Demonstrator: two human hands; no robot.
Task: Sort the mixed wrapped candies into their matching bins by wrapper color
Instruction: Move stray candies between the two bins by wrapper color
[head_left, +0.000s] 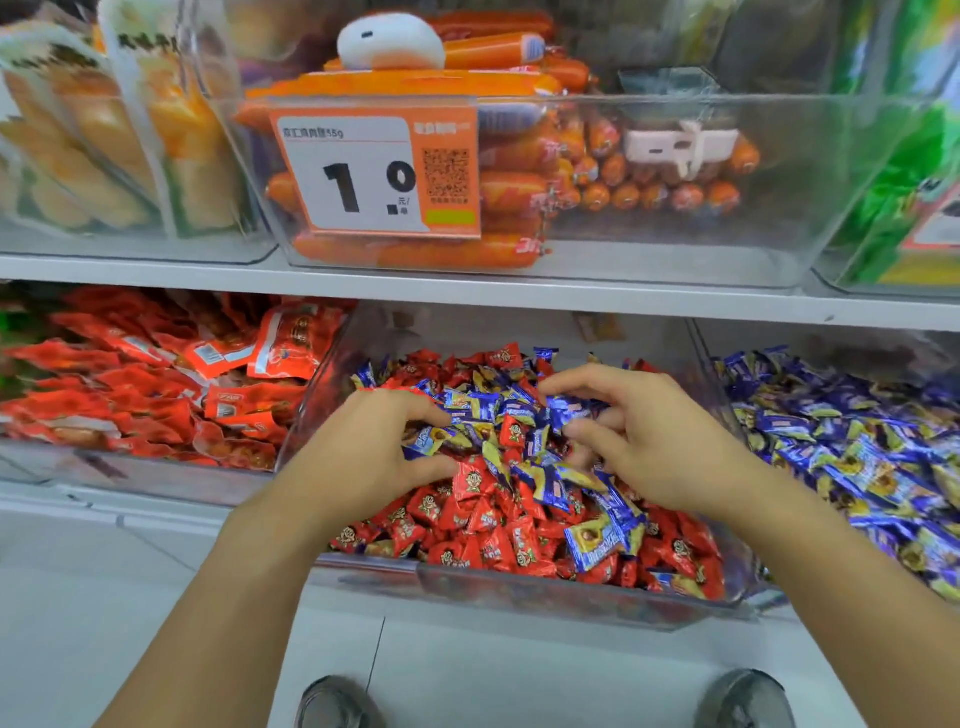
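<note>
Blue-wrapped candies (524, 415) heaped among red candies (483, 530) in middle clear bin (519, 592); sorting far from done. Left hand (363, 452) and right hand (639, 441), fingers curled, gathering blue ones. All-blue bin (852, 447) just right.

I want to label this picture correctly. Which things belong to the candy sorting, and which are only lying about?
Part of the job:
- left hand, curled around blue candies
- right hand, pinching blue candies too
- mixed bin
- red candies
- blue candy bin

Just lying about:
- sausages
- price tag
- red snack packs
- shoes
</note>
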